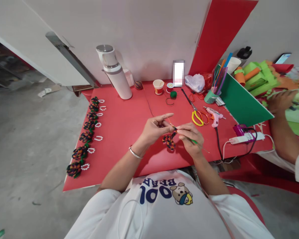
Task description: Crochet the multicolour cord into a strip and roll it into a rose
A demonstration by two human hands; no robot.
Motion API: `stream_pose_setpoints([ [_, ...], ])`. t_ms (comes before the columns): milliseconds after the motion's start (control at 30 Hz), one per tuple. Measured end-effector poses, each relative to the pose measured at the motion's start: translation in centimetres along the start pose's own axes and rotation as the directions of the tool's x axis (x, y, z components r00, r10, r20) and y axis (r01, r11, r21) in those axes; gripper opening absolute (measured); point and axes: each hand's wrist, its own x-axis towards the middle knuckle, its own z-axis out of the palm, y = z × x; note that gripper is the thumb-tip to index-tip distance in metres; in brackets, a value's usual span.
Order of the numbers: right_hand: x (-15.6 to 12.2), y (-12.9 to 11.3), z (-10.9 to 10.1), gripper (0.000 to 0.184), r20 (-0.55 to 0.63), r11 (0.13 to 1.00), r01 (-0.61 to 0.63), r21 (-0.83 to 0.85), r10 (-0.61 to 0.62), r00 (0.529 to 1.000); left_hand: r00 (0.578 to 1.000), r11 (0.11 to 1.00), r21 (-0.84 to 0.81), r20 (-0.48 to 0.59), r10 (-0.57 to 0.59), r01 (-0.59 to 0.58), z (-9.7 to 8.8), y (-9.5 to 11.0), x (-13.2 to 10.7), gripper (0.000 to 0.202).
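Observation:
A multicoloured crochet piece (169,142) in dark, orange and red yarn hangs between my hands above the red table. My left hand (156,128) pinches its upper end, index finger stretched out with the working yarn running by it. That strand leads back to a variegated yarn ball (138,85) near the wall. In my right hand (191,137) is a crochet hook (194,141) with a green grip; its thin shaft sticks out past the palm. The hook's tip meets the piece by my left fingertips and is hidden there.
Finished crochet pieces with bead loops (80,152) line the table's left edge. Behind stand a white thermos (119,81), a paper cup (158,87) and a phone (178,73). Yellow-handled scissors (197,118), a pink glue gun (215,116) and a power strip (246,138) lie right. Another person's arm (281,132) is beyond.

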Motion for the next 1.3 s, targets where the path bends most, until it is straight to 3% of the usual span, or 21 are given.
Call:
stream_pose_setpoints([
  [67,-0.2,-0.5,0.5,0.031,-0.023,0.992,-0.016,-0.125,0.013,1.0,0.984,0.991,0.099,-0.143,0.106,-0.092,1.1,-0.5,-0.2,0.067],
  [133,-0.7,-0.9,1.3,0.039,-0.062,0.964,0.016,-0.265,-0.034,0.997,0.965,0.987,0.105,-0.219,0.141,-0.121,2.1,-1.0,-0.4,0.066],
  [200,-1.3,-0.9,2.1,0.045,-0.116,0.925,0.049,-0.377,-0.099,0.988,0.98,0.995,-0.022,-0.178,0.089,-0.095,2.6,-1.1,-0.5,0.069],
  [267,-1.8,-0.6,2.5,0.045,-0.169,0.908,0.062,-0.414,-0.143,0.975,0.998,0.986,-0.164,-0.056,0.003,-0.012,2.2,-0.9,-0.4,0.071],
  [367,-1.8,0.2,2.1,0.029,-0.136,0.945,0.106,-0.308,-0.154,0.979,0.976,0.959,-0.223,0.166,-0.139,0.175,0.7,-0.2,-0.1,0.07],
  [433,-1.2,0.7,1.2,0.021,-0.036,0.977,0.129,-0.169,-0.137,0.99,0.96,0.956,-0.19,0.215,-0.18,0.222,-0.4,0.4,0.1,0.07],
  [533,0.0,1.0,-0.2,0.024,0.105,0.995,0.099,-0.005,-0.098,0.99,0.968,0.975,-0.114,0.183,-0.17,0.193,-1.2,0.8,0.3,0.071],
  [667,0.8,1.0,-1.5,0.03,0.193,0.998,0.065,0.026,-0.068,0.979,0.968,0.981,-0.061,0.18,-0.172,0.186,-1.2,1.0,0.3,0.073],
  [1033,1.1,0.5,-2.4,0.037,0.206,0.989,0.146,0.01,-0.145,0.968,0.968,0.987,-0.041,0.207,-0.144,0.156,-1.5,1.3,0.3,0.063],
  [1300,2.1,-0.5,-3.2,0.021,0.257,0.996,0.07,0.059,-0.083,0.963,0.956,0.987,0.002,0.249,-0.155,0.16,-1.7,1.8,0.3,0.057],
])
